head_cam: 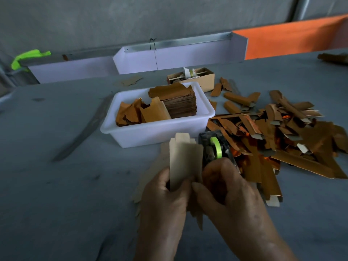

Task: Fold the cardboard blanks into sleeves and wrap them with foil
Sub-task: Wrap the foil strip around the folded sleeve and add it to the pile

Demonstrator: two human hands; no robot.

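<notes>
Just beyond the hands, white plastic tub (157,131) on the grey table (56,185), holding a neat stack of copper-foil blanks (178,102) at its right end and looser orange-brown pieces (135,113) at its left. Right of the tub, a sprawling heap of folded foil-faced sleeves (273,136), reaching almost to the right hand. Behind the tub, a small open cardboard box (195,78) with bits inside, too small to make out. Farther back, a low white divider (169,59) and an orange panel (291,40); at far left, a scrap of bright green tape (28,57). Directly between tub and heap, a dark tape dispenser (216,147) with a green roll, close behind the hands and partly hidden by the right one.

Left hand (165,193) clamped on the lower edge of a pale cardboard blank (183,161), held upright, plain side to the camera, tabs at the top. Right hand (226,187) curled, thumb pressing the blank's lower right corner, fingers bent toward the dispenser; contact with the dispenser not clear.
</notes>
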